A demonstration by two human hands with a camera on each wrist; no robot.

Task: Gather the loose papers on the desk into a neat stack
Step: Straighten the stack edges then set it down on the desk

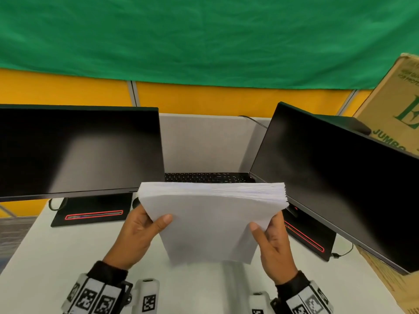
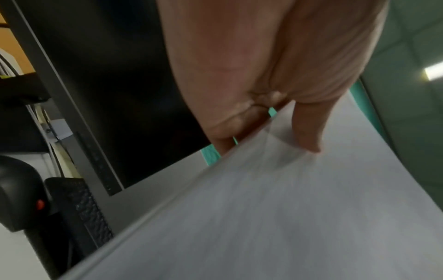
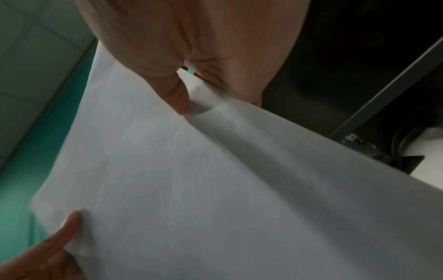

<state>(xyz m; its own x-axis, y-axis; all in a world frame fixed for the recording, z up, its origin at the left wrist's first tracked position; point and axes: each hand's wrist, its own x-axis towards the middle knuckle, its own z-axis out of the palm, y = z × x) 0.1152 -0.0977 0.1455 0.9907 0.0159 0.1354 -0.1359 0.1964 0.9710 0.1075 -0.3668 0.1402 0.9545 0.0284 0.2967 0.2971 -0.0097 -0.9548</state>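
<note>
A thick stack of white papers (image 1: 210, 220) stands upright on its lower edge on the white desk (image 1: 40, 264), tilted toward me, between two monitors. My left hand (image 1: 145, 227) grips its left edge, thumb on the front sheet and fingers behind. My right hand (image 1: 269, 232) grips the right edge the same way. The top edges of the sheets are slightly uneven. In the left wrist view the left hand (image 2: 271, 121) pinches the papers (image 2: 275, 217). In the right wrist view the right hand (image 3: 191, 91) pinches the papers (image 3: 215, 189); the left thumb (image 3: 62, 235) shows at lower left.
A dark monitor (image 1: 77, 150) stands at the left and another (image 1: 335, 177) at the right, each on a black base with a red strip. A black keyboard (image 1: 208, 177) lies behind the stack. A cardboard box (image 1: 394, 105) stands at the far right.
</note>
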